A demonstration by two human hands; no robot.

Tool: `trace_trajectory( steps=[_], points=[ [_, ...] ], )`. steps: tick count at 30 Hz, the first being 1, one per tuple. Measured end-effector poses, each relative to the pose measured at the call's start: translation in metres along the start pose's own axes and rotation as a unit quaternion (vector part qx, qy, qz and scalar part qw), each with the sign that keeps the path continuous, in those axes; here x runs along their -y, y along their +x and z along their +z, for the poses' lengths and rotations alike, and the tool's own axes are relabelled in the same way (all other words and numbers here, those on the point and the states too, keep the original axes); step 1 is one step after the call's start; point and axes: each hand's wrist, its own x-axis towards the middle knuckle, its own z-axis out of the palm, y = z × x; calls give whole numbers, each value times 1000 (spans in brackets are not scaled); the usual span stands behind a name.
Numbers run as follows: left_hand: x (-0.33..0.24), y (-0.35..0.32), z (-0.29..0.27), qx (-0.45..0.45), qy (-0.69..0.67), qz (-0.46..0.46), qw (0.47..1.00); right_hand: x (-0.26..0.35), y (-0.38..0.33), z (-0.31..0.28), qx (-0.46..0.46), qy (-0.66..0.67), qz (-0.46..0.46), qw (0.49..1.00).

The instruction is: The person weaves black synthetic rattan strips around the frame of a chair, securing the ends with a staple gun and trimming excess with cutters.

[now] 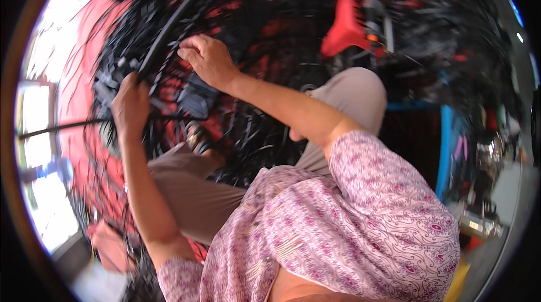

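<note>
My left hand (131, 104) is closed round the lower end of a long dark rubber-like strip (180, 13). The strip slants up and to the right, out past the top of the picture. My right hand (209, 60) hovers to the right of it with its fingers curled in a pinch. Whether a thin piece sits between those fingertips, I cannot make out. Beneath both hands lies a tangled heap of thin black strips (259, 133). A dark, blocky piece (197, 96) rests on the heap below my right hand.
A red plastic seat-like object (345, 25) stands at the far right of the heap. Nearer on the right is a blue frame edge (445, 150). My sandalled foot (197, 137) is among the strips. A pink bag-like item (111, 247) lies at the lower left.
</note>
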Motion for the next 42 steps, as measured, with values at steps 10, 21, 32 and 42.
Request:
trace_trajectory(
  steps=[10,21,32,42],
  points=[
    [-7,0,16,-7,-16,17,1000,-144,82,-385,-137,-642,222,721],
    [-19,6,-2,-24,-13,26,999,-235,43,-519,-19,-450,461,765],
    [-20,-1,-3,-27,-13,29,999,-158,53,-508,-178,-267,254,912],
    [-10,-1,2,-56,-17,54,997,107,66,-300,-168,118,-4,979]
  ],
)
